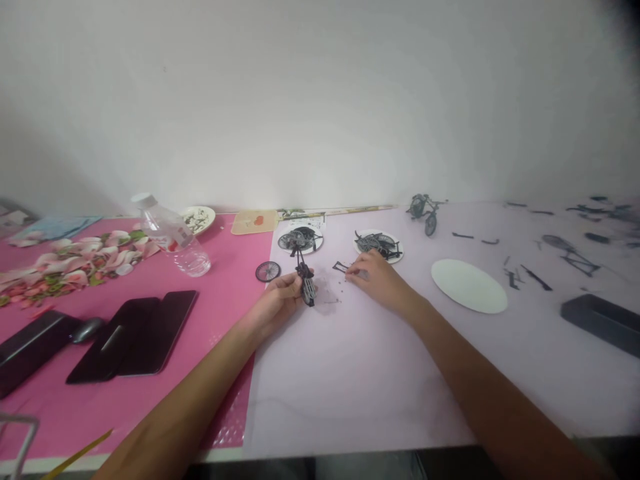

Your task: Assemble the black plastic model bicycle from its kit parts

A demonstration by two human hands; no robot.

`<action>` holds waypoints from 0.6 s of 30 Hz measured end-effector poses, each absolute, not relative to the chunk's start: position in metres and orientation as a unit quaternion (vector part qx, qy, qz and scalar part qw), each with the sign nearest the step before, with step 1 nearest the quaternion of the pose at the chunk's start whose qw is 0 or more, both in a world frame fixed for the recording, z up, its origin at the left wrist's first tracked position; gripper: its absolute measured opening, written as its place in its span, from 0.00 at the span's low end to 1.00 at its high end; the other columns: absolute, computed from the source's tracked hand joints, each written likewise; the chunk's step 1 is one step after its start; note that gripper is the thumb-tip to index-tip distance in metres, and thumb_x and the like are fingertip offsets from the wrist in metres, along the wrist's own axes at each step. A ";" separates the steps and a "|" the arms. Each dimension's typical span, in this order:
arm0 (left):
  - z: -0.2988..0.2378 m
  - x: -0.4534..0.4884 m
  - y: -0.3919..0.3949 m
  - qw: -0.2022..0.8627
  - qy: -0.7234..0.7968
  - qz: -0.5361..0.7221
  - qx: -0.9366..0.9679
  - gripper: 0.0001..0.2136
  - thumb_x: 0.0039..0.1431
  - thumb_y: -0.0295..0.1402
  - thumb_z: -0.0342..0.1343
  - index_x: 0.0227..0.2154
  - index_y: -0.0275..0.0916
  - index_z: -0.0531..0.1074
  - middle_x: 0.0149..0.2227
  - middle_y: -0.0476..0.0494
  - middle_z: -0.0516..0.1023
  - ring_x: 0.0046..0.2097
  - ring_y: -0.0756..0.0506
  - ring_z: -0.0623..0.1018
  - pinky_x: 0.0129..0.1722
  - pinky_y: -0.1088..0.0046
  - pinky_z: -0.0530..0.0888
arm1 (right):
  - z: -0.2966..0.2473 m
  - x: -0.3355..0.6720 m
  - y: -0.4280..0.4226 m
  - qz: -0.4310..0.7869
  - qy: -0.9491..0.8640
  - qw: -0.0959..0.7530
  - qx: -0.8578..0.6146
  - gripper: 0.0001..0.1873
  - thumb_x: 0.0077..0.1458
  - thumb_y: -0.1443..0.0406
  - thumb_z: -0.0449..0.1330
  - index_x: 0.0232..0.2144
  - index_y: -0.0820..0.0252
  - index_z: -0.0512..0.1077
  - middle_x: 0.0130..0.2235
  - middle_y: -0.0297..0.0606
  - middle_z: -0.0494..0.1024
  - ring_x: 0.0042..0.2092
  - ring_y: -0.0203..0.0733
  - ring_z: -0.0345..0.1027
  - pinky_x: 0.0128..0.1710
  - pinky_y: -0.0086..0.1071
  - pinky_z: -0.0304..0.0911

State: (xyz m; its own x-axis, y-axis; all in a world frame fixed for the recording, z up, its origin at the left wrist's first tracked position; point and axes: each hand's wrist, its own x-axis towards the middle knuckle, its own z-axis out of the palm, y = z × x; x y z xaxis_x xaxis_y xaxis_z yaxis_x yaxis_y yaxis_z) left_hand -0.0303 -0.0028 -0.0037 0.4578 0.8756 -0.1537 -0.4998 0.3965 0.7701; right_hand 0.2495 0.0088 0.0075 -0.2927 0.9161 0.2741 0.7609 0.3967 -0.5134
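My left hand grips a partly built model bicycle, dark with a wheel at its lower end, held above the pale sheet. To the right, my right hand pinches a small dark forked bicycle part near the surface. Tiny loose bits lie on the sheet between the hands. A loose spoked wheel rests just left of my left hand. Behind the hands stand two white plates, the left plate and the right plate, both heaped with dark bicycle parts.
A finished-looking model bicycle stands at the back. On the right are a white oval disc, scattered dark parts and a dark case. The pink left side carries a tilted plastic bottle, artificial flowers and dark tablets.
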 end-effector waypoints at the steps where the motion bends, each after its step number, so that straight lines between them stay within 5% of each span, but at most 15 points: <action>1: -0.003 -0.030 -0.003 0.786 0.281 0.439 0.333 0.18 0.56 0.32 0.71 0.49 0.32 0.81 0.38 0.41 0.81 0.41 0.46 0.80 0.49 0.69 0.74 | 0.006 0.250 0.009 0.145 -0.790 0.268 -0.531 0.12 0.64 0.57 0.63 0.36 0.54 0.84 0.39 0.43 0.80 0.49 0.54 0.65 0.52 0.49 0.63; 9: -0.004 -0.026 -0.002 0.752 0.293 0.475 0.350 0.12 0.56 0.33 0.71 0.40 0.33 0.81 0.37 0.41 0.82 0.40 0.47 0.80 0.48 0.71 0.76 | 0.019 0.219 -0.009 0.205 -0.769 0.352 -0.494 0.18 0.71 0.54 0.55 0.39 0.54 0.81 0.37 0.40 0.80 0.44 0.48 0.70 0.49 0.44 0.64; 14: -0.005 -0.022 -0.004 0.725 0.324 0.507 0.336 0.15 0.50 0.34 0.75 0.39 0.34 0.80 0.39 0.40 0.84 0.43 0.45 0.82 0.49 0.69 0.75 | 0.016 0.191 -0.027 0.284 -0.732 0.396 -0.477 0.17 0.59 0.53 0.68 0.46 0.54 0.81 0.41 0.40 0.82 0.40 0.43 0.72 0.36 0.36 0.65; 18: -0.007 -0.020 -0.006 0.705 0.332 0.517 0.354 0.20 0.50 0.36 0.76 0.43 0.35 0.79 0.40 0.40 0.85 0.43 0.44 0.83 0.50 0.68 0.75 | 0.011 0.181 -0.032 0.321 -0.691 0.434 -0.480 0.14 0.56 0.55 0.69 0.41 0.55 0.82 0.41 0.41 0.84 0.39 0.44 0.76 0.35 0.35 0.67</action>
State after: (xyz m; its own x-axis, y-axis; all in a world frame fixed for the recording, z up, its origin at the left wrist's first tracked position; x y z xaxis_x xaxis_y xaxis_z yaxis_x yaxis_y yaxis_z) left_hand -0.0195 -0.0061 -0.0074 0.2445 0.9642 -0.1031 -0.4938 0.2153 0.8425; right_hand 0.1811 -0.0315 0.0108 -0.1614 0.9426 0.2923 0.3853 0.3329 -0.8606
